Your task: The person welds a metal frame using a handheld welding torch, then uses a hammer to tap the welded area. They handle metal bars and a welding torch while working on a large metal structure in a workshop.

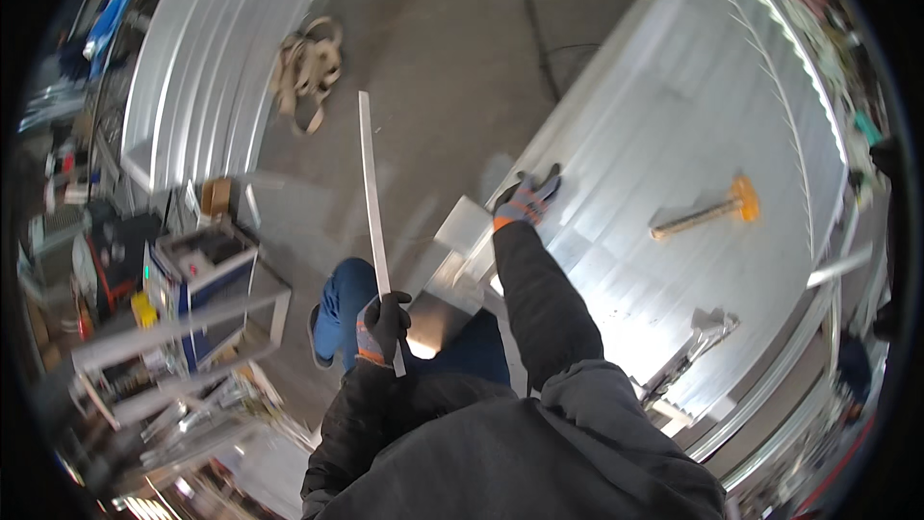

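My left hand (385, 325), in a dark glove with an orange and grey cuff, is closed round the lower part of a long, narrow, pale metal strip (370, 193). The strip stands up past the hand, over the floor. My right hand (529, 198), gloved alike, is reached out to the near-left edge of a wide stack of ribbed metal panels (616, 183). Its fingers are stretched apart and touch the metal, with nothing held in them. On the panels to its right lies a mallet (744, 200) with an orange head. A small square metal piece (464, 225) juts out beside the right hand.
Another stack of ribbed panels (226, 29) lies at the far left. A bundled beige strap (308, 72) rests on the concrete floor (433, 58). To the left stand a blue-and-white wheeled cabinet (197, 294) and a metal frame (183, 327). Metal profiles (770, 424) line the lower right.
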`<action>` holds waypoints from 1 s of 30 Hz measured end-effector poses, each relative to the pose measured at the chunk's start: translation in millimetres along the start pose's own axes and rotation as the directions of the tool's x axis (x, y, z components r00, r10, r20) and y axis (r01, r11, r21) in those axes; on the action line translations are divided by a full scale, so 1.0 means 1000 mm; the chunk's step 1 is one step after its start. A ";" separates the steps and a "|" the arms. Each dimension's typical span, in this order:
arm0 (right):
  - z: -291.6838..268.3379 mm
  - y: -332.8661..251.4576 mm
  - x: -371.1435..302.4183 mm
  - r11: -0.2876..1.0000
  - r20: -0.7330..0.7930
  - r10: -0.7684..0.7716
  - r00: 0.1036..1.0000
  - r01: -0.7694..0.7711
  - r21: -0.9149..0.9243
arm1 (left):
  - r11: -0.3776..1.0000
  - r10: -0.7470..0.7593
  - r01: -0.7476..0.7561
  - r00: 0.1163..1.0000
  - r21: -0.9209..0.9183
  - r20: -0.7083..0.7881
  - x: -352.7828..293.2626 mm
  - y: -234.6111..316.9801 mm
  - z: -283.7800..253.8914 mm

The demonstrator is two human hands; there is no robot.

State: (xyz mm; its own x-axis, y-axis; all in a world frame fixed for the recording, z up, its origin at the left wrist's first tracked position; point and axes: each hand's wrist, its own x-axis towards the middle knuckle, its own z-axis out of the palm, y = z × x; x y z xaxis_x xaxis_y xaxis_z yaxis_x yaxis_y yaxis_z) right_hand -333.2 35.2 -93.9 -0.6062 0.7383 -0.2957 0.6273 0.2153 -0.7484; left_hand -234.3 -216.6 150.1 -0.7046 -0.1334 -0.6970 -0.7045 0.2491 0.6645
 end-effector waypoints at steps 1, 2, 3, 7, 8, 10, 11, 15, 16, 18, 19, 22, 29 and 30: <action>-0.001 -0.001 -0.003 0.999 -0.032 0.022 0.999 -0.021 0.034 | 0.997 0.037 -0.041 0.997 0.059 0.070 0.022 0.003 0.008; -0.003 -0.003 -0.007 0.996 -0.021 -0.039 0.999 0.038 -0.081 | 0.989 0.035 -0.052 0.992 0.137 0.124 0.045 0.006 0.015; -0.004 -0.005 -0.009 0.991 0.001 0.007 1.000 -0.007 -0.131 | 0.970 0.047 -0.095 0.976 0.224 0.211 0.076 0.010 0.023; -0.016 -0.017 -0.015 0.823 0.137 -0.093 0.986 0.153 -0.547 | 0.904 0.173 -0.347 0.831 0.251 0.528 0.214 0.033 0.097; -0.017 -0.022 -0.014 0.882 0.086 -0.084 0.993 0.114 -0.458 | 0.853 0.239 -0.453 0.781 0.259 0.577 0.242 0.042 0.123; -0.020 -0.030 -0.011 0.922 -0.008 -0.111 0.994 0.099 -0.375 | 0.690 0.379 -0.689 0.603 0.219 0.702 0.291 0.068 0.187; -0.020 -0.032 -0.009 0.941 0.000 -0.038 0.999 0.036 -0.337 | 0.767 0.379 -0.638 0.544 0.075 0.748 0.304 0.078 0.218; -0.020 -0.034 -0.012 0.803 0.073 -0.122 0.990 0.141 -0.580 | 0.285 0.441 -0.949 0.252 0.132 0.861 0.325 0.129 0.291; -0.019 -0.034 -0.013 0.798 0.059 -0.127 0.990 0.138 -0.587 | 0.285 0.531 -0.958 0.185 0.032 0.827 0.325 0.138 0.299; -0.017 -0.032 -0.013 0.788 0.065 -0.085 0.994 0.107 -0.606 | 0.247 0.497 -0.969 0.106 -0.023 0.861 0.327 0.157 0.309; -0.015 -0.031 -0.012 0.751 0.095 -0.044 0.994 0.096 -0.654 | 0.230 0.434 -0.973 0.121 0.020 0.893 0.327 0.162 0.312; -0.010 -0.025 -0.010 0.664 0.125 0.035 0.992 0.070 -0.744 | 0.257 0.386 -0.965 0.061 -0.044 0.920 0.332 0.168 0.327; -0.009 -0.021 -0.013 0.768 0.004 -0.091 0.996 0.073 -0.636 | 0.070 0.361 -0.996 -0.020 -0.048 0.933 0.363 0.162 0.401; -0.009 -0.021 -0.014 0.786 -0.019 -0.108 0.994 0.073 -0.614 | 0.102 0.421 -0.991 -0.038 -0.089 0.906 0.366 0.161 0.411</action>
State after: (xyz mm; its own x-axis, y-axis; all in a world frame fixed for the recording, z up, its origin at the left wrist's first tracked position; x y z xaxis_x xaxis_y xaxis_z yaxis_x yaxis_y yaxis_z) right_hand -333.8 26.2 -68.4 -0.6608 0.7228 -0.2022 0.7487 0.6160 -0.2449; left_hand -570.1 169.3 -108.9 -0.1932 0.9792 0.0623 0.6191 0.0724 0.7820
